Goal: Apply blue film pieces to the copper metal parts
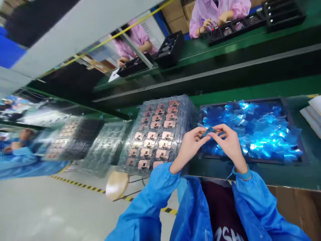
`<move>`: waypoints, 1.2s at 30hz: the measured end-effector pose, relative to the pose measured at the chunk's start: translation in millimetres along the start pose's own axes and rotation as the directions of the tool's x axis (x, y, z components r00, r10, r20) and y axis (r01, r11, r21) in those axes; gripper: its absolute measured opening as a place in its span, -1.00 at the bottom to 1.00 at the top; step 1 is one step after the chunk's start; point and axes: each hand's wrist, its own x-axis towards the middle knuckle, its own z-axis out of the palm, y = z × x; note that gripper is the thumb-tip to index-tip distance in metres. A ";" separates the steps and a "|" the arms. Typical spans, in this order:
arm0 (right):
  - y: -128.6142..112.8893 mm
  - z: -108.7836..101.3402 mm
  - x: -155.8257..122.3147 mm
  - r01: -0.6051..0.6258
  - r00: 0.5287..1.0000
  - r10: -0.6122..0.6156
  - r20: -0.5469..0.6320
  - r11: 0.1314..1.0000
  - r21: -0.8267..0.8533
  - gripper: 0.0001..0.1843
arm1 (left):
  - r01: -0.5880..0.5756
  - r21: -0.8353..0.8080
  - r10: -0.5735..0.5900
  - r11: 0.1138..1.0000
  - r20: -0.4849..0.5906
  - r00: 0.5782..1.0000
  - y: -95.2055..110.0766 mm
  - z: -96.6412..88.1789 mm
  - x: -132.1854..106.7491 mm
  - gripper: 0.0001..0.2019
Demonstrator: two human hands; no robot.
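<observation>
Between my two hands is a small, dark flat part with a bluish sheen; its exact kind is too small to make out. My left hand pinches one end, and the fingertips of my right hand close on the other. Both hands are just over the near left edge of a dark tray heaped with loose pieces of shiny blue film. Left of my hands is a stack of clear plastic trays, whose top one carries rows of small pinkish, copper-coloured parts.
Further left are another clear tray and a blurred worker's blue sleeve. Across the green bench, two people in pink work over black trays. White sheets lie at the right edge. A stool stands below the bench.
</observation>
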 end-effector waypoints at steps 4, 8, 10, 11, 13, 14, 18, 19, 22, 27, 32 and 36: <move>-5.8 -0.1 -3.1 0.002 0.998 -0.002 0.058 1.000 -0.013 -0.66 | -0.080 0.043 0.081 0.996 -0.015 0.997 -0.3 -8.0 -18.8 -0.74; -11.4 1.4 -1.2 -0.002 0.995 0.003 0.103 1.000 -0.013 -0.60 | -0.131 0.021 0.132 0.991 -0.074 0.988 -1.6 -15.2 -19.5 -0.78; -15.0 2.7 -0.8 0.034 0.995 -0.031 0.094 0.999 -0.038 -0.58 | -0.117 -0.014 0.115 0.993 -0.110 0.987 -2.6 -16.2 -17.7 -0.76; -17.1 3.7 -1.1 0.081 0.994 -0.075 0.078 0.994 -0.076 -0.59 | -0.106 -0.035 0.101 0.994 -0.125 0.987 -2.9 -16.1 -16.9 -0.76; -21.1 6.4 -2.7 0.214 0.977 -0.209 0.047 0.959 -0.186 -0.66 | -0.086 -0.083 0.075 0.993 -0.135 0.988 -3.0 -15.3 -15.9 -0.74; -22.8 8.2 -3.9 0.285 0.958 -0.285 0.037 0.925 -0.250 -0.70 | -0.081 -0.112 0.066 0.990 -0.130 0.989 -2.8 -14.8 -15.7 -0.73; -25.9 16.0 -8.3 0.474 0.847 -0.531 0.011 0.745 -0.469 -0.81 | -0.037 -0.293 0.014 0.955 -0.081 0.997 -1.5 -14.0 -16.4 -0.66; -26.1 17.4 -9.1 0.497 0.819 -0.574 0.005 0.703 -0.508 -0.82 | -0.011 -0.351 -0.011 0.936 -0.060 0.998 -0.9 -14.5 -16.9 -0.63; -27.7 19.6 -10.6 0.542 0.747 -0.664 0.020 0.592 -0.597 -0.85 | 0.076 -0.503 -0.070 0.861 0.032 0.997 1.7 -17.6 -18.4 -0.57; -33.9 20.3 -14.2 0.604 0.663 -0.736 0.140 0.414 -0.681 -0.80 | 0.156 -0.657 -0.116 0.738 0.104 0.988 3.3 -22.2 -19.9 -0.50; -40.3 17.9 -20.0 0.681 0.595 -0.771 0.227 0.334 -0.652 -0.76 | 0.136 -0.725 -0.122 0.675 0.072 0.990 1.2 -25.0 -20.5 -0.56; -44.3 15.0 -24.1 0.722 0.609 -0.754 0.247 0.398 -0.566 -0.75 | 0.133 -0.771 -0.135 0.623 0.061 0.989 4.7 -32.2 -21.2 -0.62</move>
